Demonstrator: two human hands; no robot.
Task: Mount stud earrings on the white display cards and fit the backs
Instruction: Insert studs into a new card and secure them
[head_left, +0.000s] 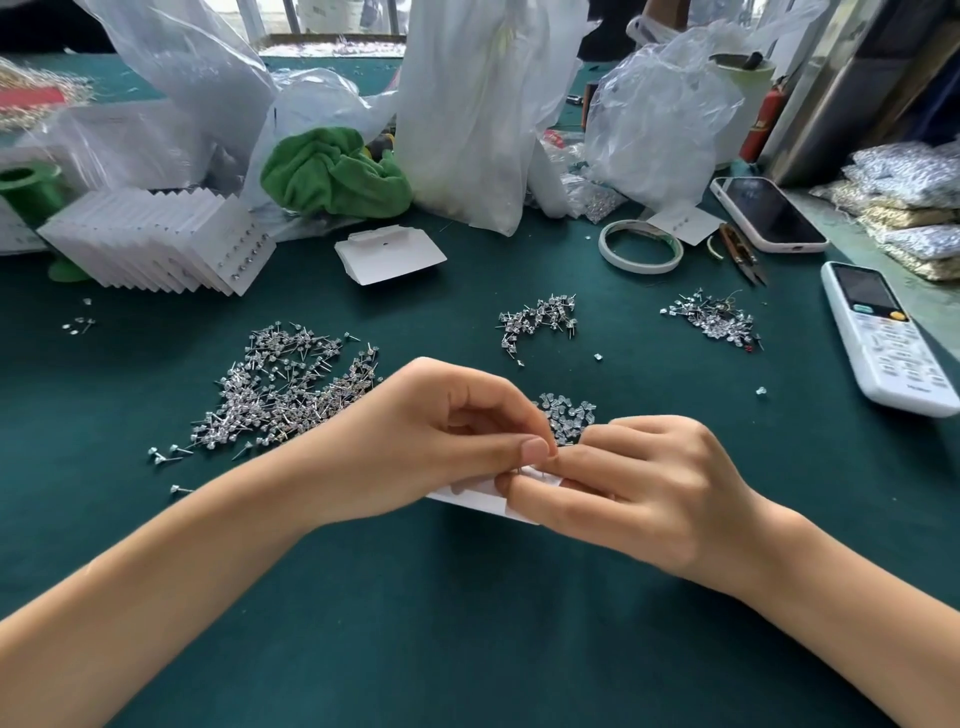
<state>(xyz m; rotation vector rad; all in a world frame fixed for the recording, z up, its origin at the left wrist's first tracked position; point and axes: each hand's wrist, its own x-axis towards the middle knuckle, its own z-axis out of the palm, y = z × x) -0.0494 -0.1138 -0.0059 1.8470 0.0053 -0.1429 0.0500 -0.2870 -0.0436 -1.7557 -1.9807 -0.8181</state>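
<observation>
1. The white display card (480, 498) lay mostly hidden beneath the fingers of the left hand (441, 431) and right hand (639, 483); only its near edge showed below them.
2. Whatever the fingertips pinched where they met was too small to tell.
3. The clear backs (566, 415) just beyond the right fingers were partly covered by them.
4. Left of the left fingers, the pile of stud earrings (285, 389) blurred into glitter.
5. Both forearms were cut off by the bottom edge.
</observation>
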